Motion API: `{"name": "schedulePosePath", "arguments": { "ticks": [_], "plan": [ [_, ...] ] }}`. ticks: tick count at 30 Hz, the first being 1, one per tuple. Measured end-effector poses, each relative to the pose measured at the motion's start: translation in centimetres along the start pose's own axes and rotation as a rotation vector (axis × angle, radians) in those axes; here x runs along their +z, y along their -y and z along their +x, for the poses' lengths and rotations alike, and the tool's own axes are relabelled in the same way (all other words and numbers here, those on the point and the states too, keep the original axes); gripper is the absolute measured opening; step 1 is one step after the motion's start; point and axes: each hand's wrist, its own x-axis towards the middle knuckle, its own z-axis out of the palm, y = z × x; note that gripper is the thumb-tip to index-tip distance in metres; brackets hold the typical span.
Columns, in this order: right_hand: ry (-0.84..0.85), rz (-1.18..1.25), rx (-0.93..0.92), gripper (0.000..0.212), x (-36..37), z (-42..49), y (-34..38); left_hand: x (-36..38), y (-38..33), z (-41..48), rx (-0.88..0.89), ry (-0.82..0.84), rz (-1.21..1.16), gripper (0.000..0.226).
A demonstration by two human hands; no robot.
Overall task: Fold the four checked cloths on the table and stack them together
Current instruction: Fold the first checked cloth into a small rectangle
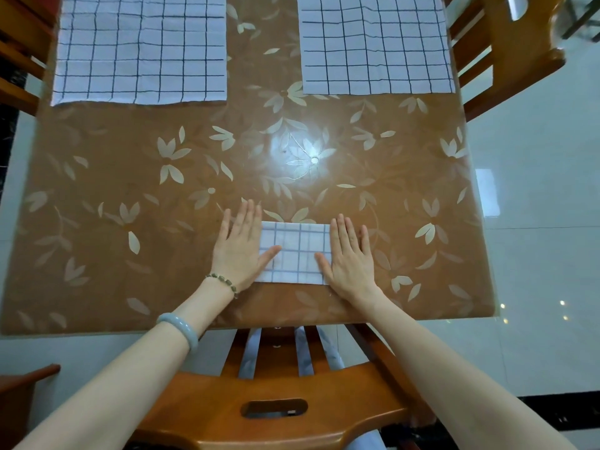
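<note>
A folded white cloth with blue checks [297, 251] lies near the table's front edge. My left hand [240, 248] lies flat on its left end with straight fingers, the thumb reaching onto the cloth. Flat on the right end rests my right hand [349, 254], thumb also on the cloth. Two unfolded checked cloths lie spread flat at the far side: one at the far left [139, 50], one at the far right [376, 43]. I cannot tell how many layers the folded cloth holds.
The table [162, 190] has a brown glossy cover with pale leaf patterns. A wooden chair back [276, 384] stands right below the front edge. More wooden chairs stand at the left [22, 43] and the far right [506, 50].
</note>
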Motion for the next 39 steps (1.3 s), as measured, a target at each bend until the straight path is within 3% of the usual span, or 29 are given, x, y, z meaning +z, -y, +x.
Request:
{"name": "schedulePosePath", "arguments": {
  "ticks": [4,6,10,17,21,27,32,36,39],
  "plan": [
    [0.009,0.016,-0.002,0.078,0.0,0.0,0.0,0.3,-5.9,0.4,0.266,0.014,-0.102,0.077],
    [0.018,0.004,-0.001,0.079,0.0,0.0,0.0,0.8,-7.9,0.6,0.296,0.053,-0.134,0.075],
    [-0.004,-0.003,-0.008,0.079,0.1,0.0,0.0,1.8,-7.1,0.6,0.213,0.097,-0.128,0.082],
    [-0.013,-0.008,-0.013,0.076,0.3,-0.1,-0.1,2.0,0.8,-0.8,0.04,0.105,0.013,0.082],
    [-0.008,-0.006,-0.021,0.076,0.3,0.0,-0.2,0.6,2.6,-0.6,-0.004,-0.019,0.054,0.085],
    [0.008,-0.026,-0.035,0.078,0.3,0.1,-0.4,1.7,-1.5,1.1,0.472,0.024,0.048,0.094],
    [-0.086,0.171,0.024,0.08,-1.4,0.4,2.2,2.3,-1.1,1.0,0.437,0.101,-0.002,0.098],
    [-0.064,0.434,-0.091,0.072,-1.5,1.2,7.1,2.3,-1.2,1.0,0.457,0.125,-0.022,0.086],
    [-0.047,0.352,-0.124,0.067,0.0,1.5,7.9,2.0,-1.4,0.9,0.465,0.099,-0.028,0.082]
  ]
}}
